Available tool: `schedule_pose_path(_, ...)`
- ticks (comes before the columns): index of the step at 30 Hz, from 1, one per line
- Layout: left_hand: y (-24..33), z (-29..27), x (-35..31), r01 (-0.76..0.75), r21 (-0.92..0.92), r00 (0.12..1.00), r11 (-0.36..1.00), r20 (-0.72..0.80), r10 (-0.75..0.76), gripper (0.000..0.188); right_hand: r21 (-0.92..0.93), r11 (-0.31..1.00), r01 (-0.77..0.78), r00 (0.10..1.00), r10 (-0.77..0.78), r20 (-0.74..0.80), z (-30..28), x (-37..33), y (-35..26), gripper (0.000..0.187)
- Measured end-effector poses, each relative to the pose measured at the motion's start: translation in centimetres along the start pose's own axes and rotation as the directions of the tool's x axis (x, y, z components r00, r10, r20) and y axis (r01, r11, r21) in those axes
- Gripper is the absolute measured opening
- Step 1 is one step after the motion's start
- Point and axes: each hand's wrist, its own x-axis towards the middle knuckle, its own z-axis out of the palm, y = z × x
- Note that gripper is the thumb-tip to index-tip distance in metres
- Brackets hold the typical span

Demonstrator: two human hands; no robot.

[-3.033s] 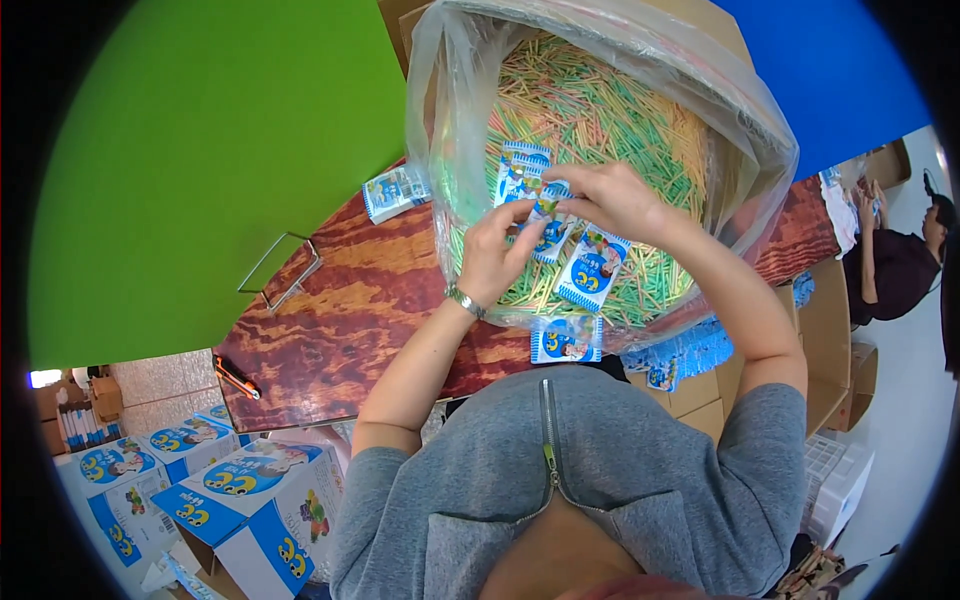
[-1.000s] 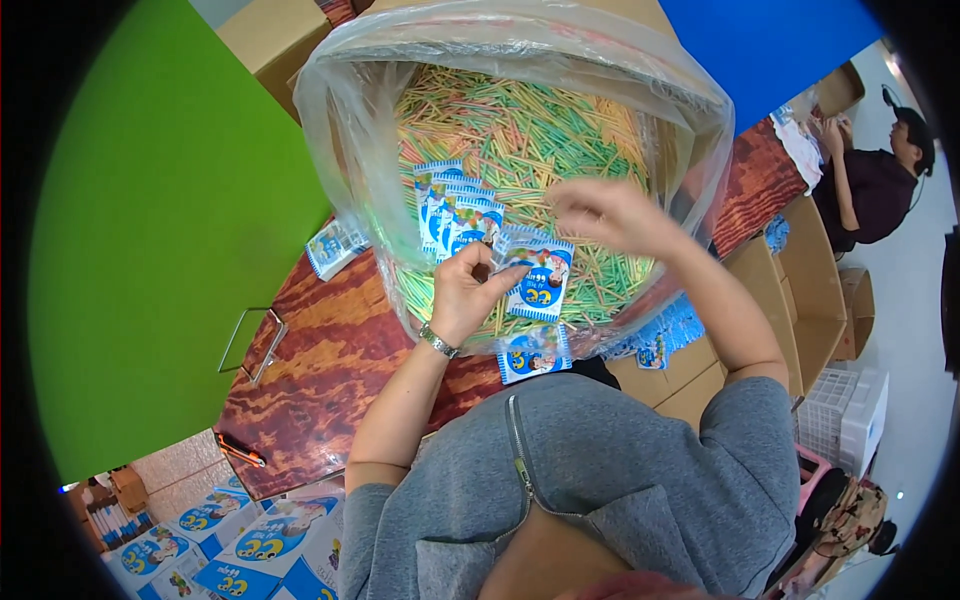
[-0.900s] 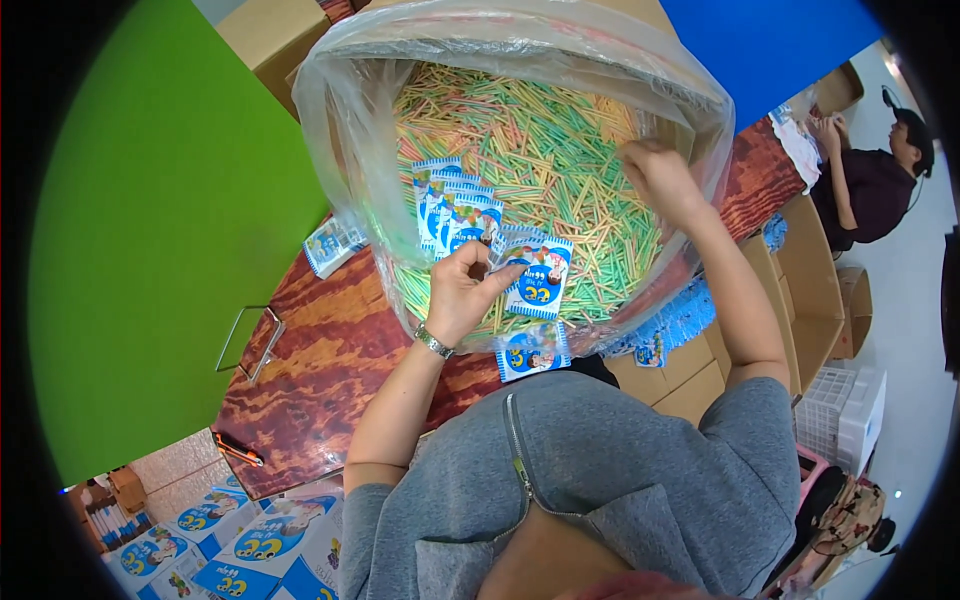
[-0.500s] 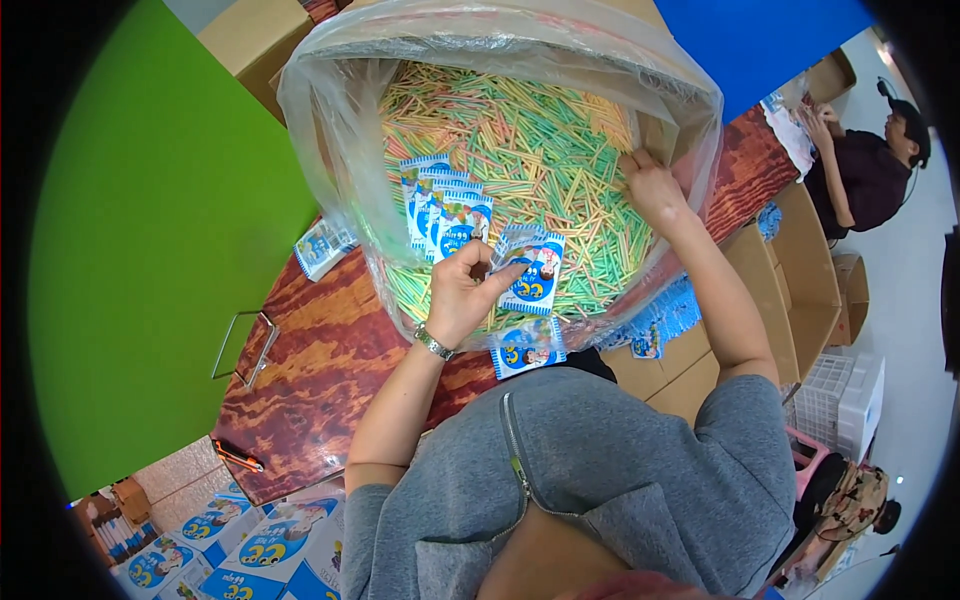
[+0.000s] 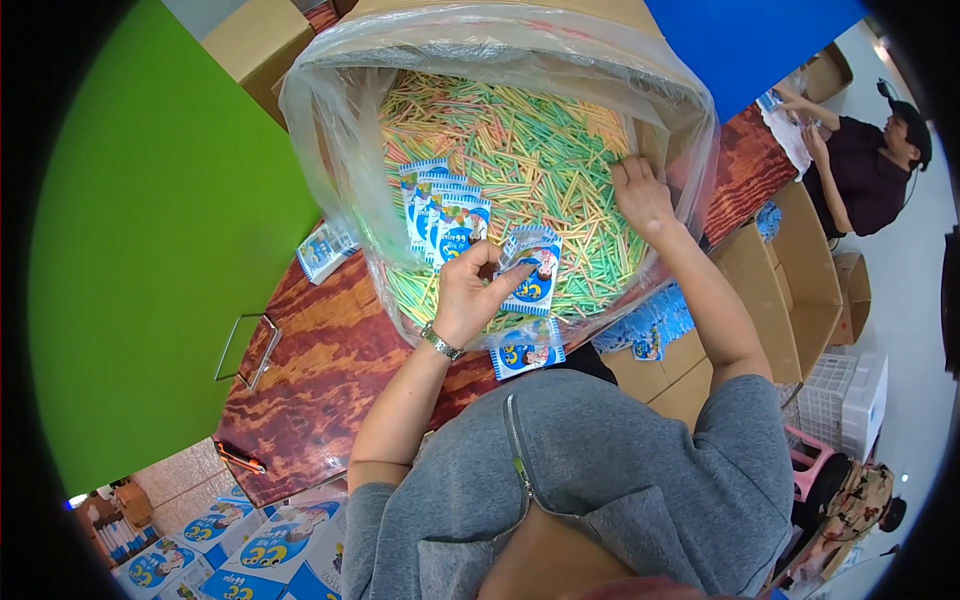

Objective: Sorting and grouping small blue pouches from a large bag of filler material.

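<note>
A large clear plastic bag lining a box [image 5: 340, 190] is full of thin pastel sticks [image 5: 540, 150] in green, yellow and pink. Over its near side my left hand [image 5: 468, 300], with a metal watch on the wrist, pinches a small blue-and-white packet [image 5: 535, 285] between thumb and fingers. Several similar packets [image 5: 462, 222] lie overlapped on the sticks just beyond that hand. My right hand [image 5: 645, 205] rests on the sticks at the right side of the bag, its fingers a little apart; their tips are partly hidden.
More packets lie at the bag's near edge [image 5: 527, 352] and on the reddish table [image 5: 320, 370]. An orange-black cutter [image 5: 240, 457] sits near the table's left corner. Open cardboard boxes [image 5: 805, 250] stand at right, with a person [image 5: 870, 170] beyond. Printed boxes [image 5: 270, 545] are stacked lower left.
My right hand has shifted slightly toward the left and nearer to me over the sticks. The left hand keeps its packet almost in place, moved a touch to the left.
</note>
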Motion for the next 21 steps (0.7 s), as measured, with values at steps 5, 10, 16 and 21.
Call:
schedule_pose_path(5, 0.5, 0.1, -0.2, -0.037, 0.002, 0.999, 0.999, -0.015, 0.037, 0.029, 0.022, 0.999, 0.047, 0.998, -0.046, -0.051, -0.2, -0.1, -0.2, 0.02)
schedule_pose_path(10, 0.5, 0.0, -0.2, -0.072, -0.033, 0.997, 0.997, -0.037, 0.071, 0.029, 0.032, 0.999, 0.014, 1.0, -0.014, -0.02, -0.2, -0.1, 0.8, 0.02)
schedule_pose_path(16, 0.4, -1.1, -0.4, -0.067, 0.052, 0.996, 0.996, -0.063, 0.07, 0.03, 0.59, 0.799, -0.112, 0.979, -0.014, 0.204, -5.9, 1.9, 0.0, 0.013)
schedule_pose_path(21, 2.3, 0.0, 1.8, 0.028, -0.398, 0.998, 0.917, -0.037, -0.046, 0.017, 0.826, -0.085, -0.557, 0.791, -0.356, 0.498, -7.5, 2.1, -1.9, 0.023)
